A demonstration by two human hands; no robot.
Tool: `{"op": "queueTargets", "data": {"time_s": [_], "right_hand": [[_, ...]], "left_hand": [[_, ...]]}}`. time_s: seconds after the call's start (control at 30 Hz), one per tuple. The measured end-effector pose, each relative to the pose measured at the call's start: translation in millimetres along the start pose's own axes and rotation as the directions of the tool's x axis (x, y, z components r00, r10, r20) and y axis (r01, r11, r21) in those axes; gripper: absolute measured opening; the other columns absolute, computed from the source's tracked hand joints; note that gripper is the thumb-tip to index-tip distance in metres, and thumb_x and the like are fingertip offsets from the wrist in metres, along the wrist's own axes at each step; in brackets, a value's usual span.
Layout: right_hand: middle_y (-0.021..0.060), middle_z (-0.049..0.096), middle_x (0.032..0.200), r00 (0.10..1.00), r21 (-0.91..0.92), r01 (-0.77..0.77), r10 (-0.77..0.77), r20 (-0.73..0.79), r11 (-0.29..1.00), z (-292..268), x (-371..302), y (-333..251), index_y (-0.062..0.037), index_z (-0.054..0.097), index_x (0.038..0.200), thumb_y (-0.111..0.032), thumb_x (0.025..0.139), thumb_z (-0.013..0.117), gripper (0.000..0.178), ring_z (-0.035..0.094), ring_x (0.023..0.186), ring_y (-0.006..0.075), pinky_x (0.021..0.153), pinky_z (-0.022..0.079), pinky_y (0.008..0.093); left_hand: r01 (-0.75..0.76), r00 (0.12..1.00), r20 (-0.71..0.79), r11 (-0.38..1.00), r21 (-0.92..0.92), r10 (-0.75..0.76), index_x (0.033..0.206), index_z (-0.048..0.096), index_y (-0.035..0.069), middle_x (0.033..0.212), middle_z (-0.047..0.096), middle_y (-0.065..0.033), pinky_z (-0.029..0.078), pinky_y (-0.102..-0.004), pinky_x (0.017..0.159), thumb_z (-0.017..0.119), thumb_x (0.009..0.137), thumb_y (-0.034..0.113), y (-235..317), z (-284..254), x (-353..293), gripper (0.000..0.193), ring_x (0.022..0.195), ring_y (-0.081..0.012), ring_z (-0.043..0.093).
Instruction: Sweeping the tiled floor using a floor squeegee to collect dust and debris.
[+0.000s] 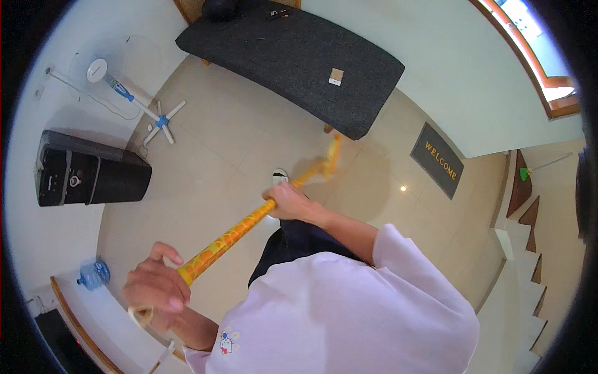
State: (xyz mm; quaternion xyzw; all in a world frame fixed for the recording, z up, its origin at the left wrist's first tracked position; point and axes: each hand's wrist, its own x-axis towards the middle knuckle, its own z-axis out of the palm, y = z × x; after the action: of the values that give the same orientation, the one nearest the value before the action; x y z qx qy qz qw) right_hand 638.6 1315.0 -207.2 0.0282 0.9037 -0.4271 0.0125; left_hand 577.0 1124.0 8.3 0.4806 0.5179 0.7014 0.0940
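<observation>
A long-handled floor tool with a yellow-and-orange patterned pole (pixel 230 238) slants across in front of me, from lower left to upper right. My left hand (pixel 157 282) is wrapped round its near end, where a pale hanging loop (pixel 141 315) sticks out below. Further along the pole my right hand (pixel 286 201) grips it from above. The tool's yellow head (pixel 333 159) is smeared by motion near the floor, close to the sofa's front right corner, so I cannot tell its exact kind. A shoe (pixel 280 174) of mine shows just beyond my right hand.
A dark grey sofa bench (pixel 280 56) stands ahead, with a small card-like item (pixel 336 76) on it. A standing fan (pixel 121 90), black water dispenser (pixel 93 168) and blue water bottle (pixel 94 275) line the left. A doormat (pixel 438 160) and stairs (pixel 526 249) lie right.
</observation>
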Motion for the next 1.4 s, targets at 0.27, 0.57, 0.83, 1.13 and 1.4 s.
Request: {"op": "queueTargets", "data": {"time_s": [0.27,0.57,0.83,1.13,1.4], "right_hand": [[0.015,0.051,0.059,0.973,0.045,0.2,-0.193,-0.127,0.979,11.5,4.5,32.1,-0.0039,0.05,0.062,-0.008,0.052,0.06,0.015,0.051,0.064,0.0327,0.057,0.042,0.0382],[0.0148,0.055,0.073,0.912,-0.083,-0.361,0.333,-0.237,0.929,-23.5,-174.2,146.9,-0.0046,0.057,0.077,-0.013,0.053,0.06,0.026,0.053,0.072,0.0303,0.065,0.043,0.0374],[0.0143,0.055,0.072,0.903,-0.155,-0.4,0.359,-0.236,0.903,-123.3,-253.4,213.7,-0.0057,0.057,0.073,-0.016,0.052,0.06,0.023,0.053,0.069,0.031,0.062,0.043,0.0383],[0.0139,0.049,0.055,0.843,0.08,0.048,0.002,-0.539,0.996,-268.7,-171.7,261.1,-0.0022,0.046,0.055,-0.011,0.056,0.058,0.015,0.049,0.055,0.0319,0.046,0.037,0.0355],[0.014,0.049,0.055,0.831,0.295,-0.094,0.238,-0.504,0.951,-266.9,-184.6,302.6,-0.002,0.047,0.058,-0.008,0.054,0.057,0.013,0.05,0.06,0.0306,0.053,0.037,0.0364]], "left_hand": [[0.057,0.966,0.221,0.944,0.325,-0.135,0.064,0.055,0.006,0.042,0.046,-0.0009,0.037,-0.034,0.062,0.052,0.064,0.013,13.8,63.8,-8.1,0.008,0.038,-0.0116,0.046],[0.504,0.846,0.288,0.849,-0.156,-0.449,0.076,0.055,0.002,0.049,0.047,-0.0017,0.037,-0.0309,0.069,0.048,0.066,0.002,-79.2,147.2,-22.6,0.012,0.047,-0.0113,0.048],[0.488,0.813,0.45,0.854,-0.181,-0.369,0.074,0.056,0.003,0.054,0.052,-0.0051,0.037,-0.0322,0.071,0.046,0.064,-0.002,-112.7,260.7,36.1,0.015,0.051,-0.012,0.049],[-0.119,0.744,0.668,0.983,0.136,-0.002,0.073,0.059,0.008,0.045,0.047,0.0024,0.041,-0.0302,0.068,0.055,0.05,0.002,-88.7,407.5,170.1,0.024,0.041,-0.0091,0.046],[0.018,0.722,0.688,0.996,0.093,-0.077,0.075,0.059,0.008,0.046,0.048,0.0018,0.04,-0.0312,0.069,0.059,0.059,0.009,-146.1,432.0,224.0,0.016,0.041,-0.0098,0.047]]}}
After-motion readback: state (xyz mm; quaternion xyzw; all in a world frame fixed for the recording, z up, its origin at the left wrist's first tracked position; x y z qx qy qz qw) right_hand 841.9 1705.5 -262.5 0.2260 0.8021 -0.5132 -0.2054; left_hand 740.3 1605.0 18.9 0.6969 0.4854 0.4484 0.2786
